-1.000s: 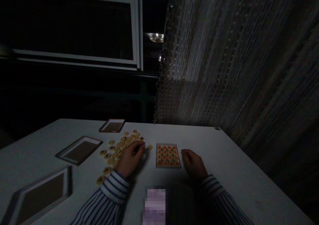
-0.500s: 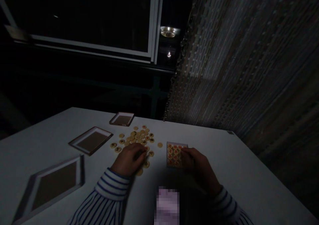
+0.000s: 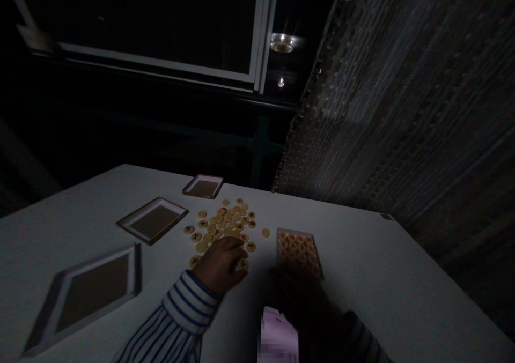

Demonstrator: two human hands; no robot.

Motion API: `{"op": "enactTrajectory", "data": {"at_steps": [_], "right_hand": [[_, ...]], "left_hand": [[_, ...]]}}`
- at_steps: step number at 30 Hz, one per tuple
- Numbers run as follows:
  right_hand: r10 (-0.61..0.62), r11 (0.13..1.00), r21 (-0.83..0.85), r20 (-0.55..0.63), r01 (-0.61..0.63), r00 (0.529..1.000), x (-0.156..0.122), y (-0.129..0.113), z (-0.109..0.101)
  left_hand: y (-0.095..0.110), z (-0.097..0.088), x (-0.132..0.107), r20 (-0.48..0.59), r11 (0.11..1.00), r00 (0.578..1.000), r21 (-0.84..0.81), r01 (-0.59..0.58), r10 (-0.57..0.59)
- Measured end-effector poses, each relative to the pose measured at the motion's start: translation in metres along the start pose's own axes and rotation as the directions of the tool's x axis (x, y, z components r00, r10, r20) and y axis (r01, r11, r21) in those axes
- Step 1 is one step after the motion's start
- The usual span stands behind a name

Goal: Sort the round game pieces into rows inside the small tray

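My left hand (image 3: pixel 222 263) rests knuckles-up on the white table (image 3: pixel 382 277), its curled fingers over the near edge of a scatter of round yellow game discs (image 3: pixel 225 222). What the fingers hold is hidden. To the right lies a small clear tray (image 3: pixel 298 249) filled with discs marked in red. My right hand (image 3: pixel 300 293) is a dark shape just in front of that tray, and its fingers cannot be made out in the shadow.
Three shallow rectangular trays with brown insides lie in a row on the left: near (image 3: pixel 86 289), middle (image 3: pixel 152 224) and far (image 3: pixel 203 186). A dark window (image 3: pixel 153 25) is behind the table and a bead curtain (image 3: pixel 402 95) hangs at the right.
My right hand has drawn back from the red-marked disc tray toward me into shadow. My left hand has stayed on the loose discs. The view has swung left.
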State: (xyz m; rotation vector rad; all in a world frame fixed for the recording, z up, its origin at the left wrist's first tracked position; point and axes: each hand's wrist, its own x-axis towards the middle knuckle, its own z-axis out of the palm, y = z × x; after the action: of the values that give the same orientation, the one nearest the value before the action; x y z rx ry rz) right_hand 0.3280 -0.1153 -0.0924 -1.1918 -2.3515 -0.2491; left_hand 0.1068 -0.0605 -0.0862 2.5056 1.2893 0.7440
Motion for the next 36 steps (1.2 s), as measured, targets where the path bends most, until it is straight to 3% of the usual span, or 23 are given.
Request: {"op": "enactTrajectory", "data": {"at_steps": [6, 12, 21, 27, 36], "right_hand": [[-0.042, 0.999, 0.023, -0.017, 0.042, 0.999, 0.002, -0.001, -0.001], [-0.025, 0.999, 0.040, 0.048, 0.023, 0.999, 0.003, -0.004, -0.005], [-0.005, 1.000, 0.026, 0.112, 0.002, 0.994, 0.004, -0.005, -0.009], [-0.026, 0.999, 0.038, 0.058, 0.024, 0.998, 0.004, -0.003, -0.007], [-0.004, 0.998, 0.055, 0.126, -0.003, 0.992, 0.004, -0.005, -0.012]], "left_hand": [[-0.005, 0.008, -0.001, -0.022, 0.999, 0.999, 0.047, -0.022, 0.023], [-0.002, 0.007, -0.001, 0.006, 0.987, 1.000, 0.158, -0.014, 0.013], [-0.001, 0.009, -0.001, 0.014, 0.981, 1.000, 0.192, -0.014, 0.012], [0.000, 0.007, 0.001, 0.006, 0.984, 0.998, 0.169, -0.057, 0.057], [0.009, 0.003, 0.006, -0.067, 0.994, 0.993, 0.054, -0.096, 0.099]]}}
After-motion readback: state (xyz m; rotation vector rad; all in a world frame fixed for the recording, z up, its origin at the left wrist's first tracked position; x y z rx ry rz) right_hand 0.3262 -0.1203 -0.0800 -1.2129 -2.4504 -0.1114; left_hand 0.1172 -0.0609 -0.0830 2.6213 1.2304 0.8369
